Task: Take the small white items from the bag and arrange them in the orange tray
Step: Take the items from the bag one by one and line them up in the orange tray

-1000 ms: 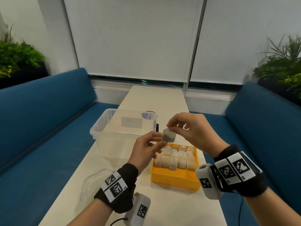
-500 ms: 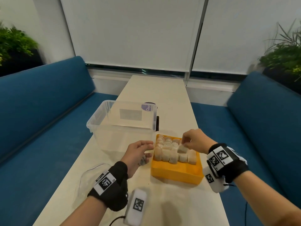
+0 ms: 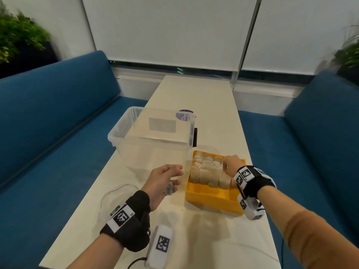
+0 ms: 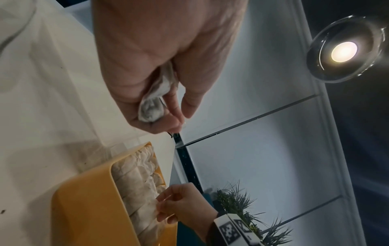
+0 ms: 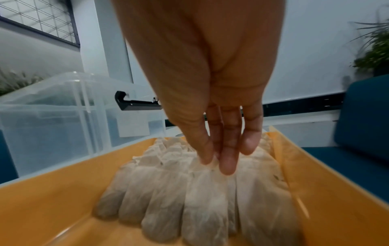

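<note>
Right hand (image 5: 212,116) pinching a small white fabric sachet (image 5: 207,164) into the packed rows, keeping them tight | orange plastic tray (image 3: 211,198) sitting at the white table's (image 3: 196,98) right edge | left hand (image 4: 160,66) curling round a spare sachet (image 4: 152,106), readying the next.

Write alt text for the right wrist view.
The right hand reaches down into the orange tray, its fingers pinching the top of one of the small white pouches packed in rows there. A clear plastic bin stands behind the tray on the left.
</note>
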`<action>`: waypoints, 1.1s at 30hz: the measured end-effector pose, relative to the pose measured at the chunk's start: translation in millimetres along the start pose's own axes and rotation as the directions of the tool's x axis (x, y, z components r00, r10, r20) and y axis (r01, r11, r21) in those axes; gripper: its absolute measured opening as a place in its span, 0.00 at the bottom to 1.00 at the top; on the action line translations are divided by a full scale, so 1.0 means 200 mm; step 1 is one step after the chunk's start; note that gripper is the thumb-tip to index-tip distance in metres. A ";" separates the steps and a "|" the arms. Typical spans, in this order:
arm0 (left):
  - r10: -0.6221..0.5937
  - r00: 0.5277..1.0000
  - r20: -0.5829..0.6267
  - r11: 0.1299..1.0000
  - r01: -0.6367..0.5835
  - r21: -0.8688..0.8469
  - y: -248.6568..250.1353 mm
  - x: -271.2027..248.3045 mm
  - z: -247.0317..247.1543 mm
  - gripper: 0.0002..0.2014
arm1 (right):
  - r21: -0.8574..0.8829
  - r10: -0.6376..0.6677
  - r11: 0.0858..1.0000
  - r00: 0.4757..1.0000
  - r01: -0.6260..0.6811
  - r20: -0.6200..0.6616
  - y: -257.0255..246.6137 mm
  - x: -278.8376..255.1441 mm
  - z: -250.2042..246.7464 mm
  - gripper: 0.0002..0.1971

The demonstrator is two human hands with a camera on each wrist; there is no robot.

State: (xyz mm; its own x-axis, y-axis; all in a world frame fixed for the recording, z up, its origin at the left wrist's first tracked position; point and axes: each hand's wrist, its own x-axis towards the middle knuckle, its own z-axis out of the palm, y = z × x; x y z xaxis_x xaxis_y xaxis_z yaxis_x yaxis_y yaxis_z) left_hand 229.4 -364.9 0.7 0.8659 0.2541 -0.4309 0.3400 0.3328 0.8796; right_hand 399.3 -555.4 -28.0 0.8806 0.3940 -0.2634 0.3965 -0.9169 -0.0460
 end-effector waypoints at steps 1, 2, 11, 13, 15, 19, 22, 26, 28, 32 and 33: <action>-0.008 1.000 -0.005 1.000 0.008 -0.017 0.00 0.00 0.00 0.12 | 0.016 0.018 1.000 1.000 -0.018 0.004 0.00 0.01 -0.01 0.14; -0.020 1.000 -0.012 0.999 0.020 -0.036 0.00 -0.01 0.01 0.14 | 0.037 0.026 0.999 1.000 -0.026 0.004 0.01 0.01 -0.02 0.13; -0.111 0.993 0.028 0.945 0.114 -0.307 0.05 -0.02 0.05 0.21 | 0.373 -0.329 0.827 0.900 0.421 -0.287 -0.29 -0.44 -0.20 0.08; -0.120 0.990 0.068 0.934 0.136 -0.332 0.07 -0.03 0.07 0.21 | 0.342 -0.464 0.761 0.831 0.552 -0.308 -0.39 -0.54 -0.18 0.12; -0.127 0.986 0.109 0.932 0.156 -0.326 0.09 -0.05 0.09 0.21 | 0.281 -0.518 0.750 0.796 0.599 -0.314 -0.44 -0.56 -0.12 0.14; -0.083 0.982 0.171 0.939 0.135 -0.316 0.10 -0.09 0.10 0.24 | 0.318 -0.421 0.765 0.809 0.560 -0.411 -0.45 -0.55 -0.08 0.08; -0.040 0.980 0.195 0.947 0.099 -0.305 0.10 -0.12 0.08 0.26 | 0.450 -0.287 0.726 0.824 0.520 -0.489 -0.42 -0.55 -0.11 0.06; -0.041 0.971 0.237 0.945 0.115 -0.307 0.08 -0.14 0.05 0.28 | 0.706 -0.138 0.542 0.877 0.455 -0.459 -0.40 -0.60 -0.16 0.04; -0.084 0.964 0.254 0.933 0.165 -0.319 0.07 -0.14 0.03 0.27 | 0.782 -0.136 0.436 0.892 0.445 -0.431 -0.39 -0.63 -0.17 0.05; -0.133 0.941 0.312 0.946 0.215 -0.242 0.07 -0.18 0.05 0.19 | 0.793 -0.184 0.410 0.893 0.450 -0.411 -0.37 -0.65 -0.19 0.05; -0.134 0.938 0.321 0.952 0.212 -0.223 0.07 -0.18 0.05 0.17 | 0.784 -0.199 0.421 0.889 0.457 -0.412 -0.37 -0.65 -0.19 0.05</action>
State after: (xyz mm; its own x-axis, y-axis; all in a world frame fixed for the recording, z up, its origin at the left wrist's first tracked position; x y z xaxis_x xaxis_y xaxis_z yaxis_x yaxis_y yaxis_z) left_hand 206.2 -379.2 30.7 0.8841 -0.0977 -0.4570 0.4254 0.5728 0.7007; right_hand 266.0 -536.7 46.7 0.8110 0.5593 0.1716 0.3658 -0.2558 -0.8948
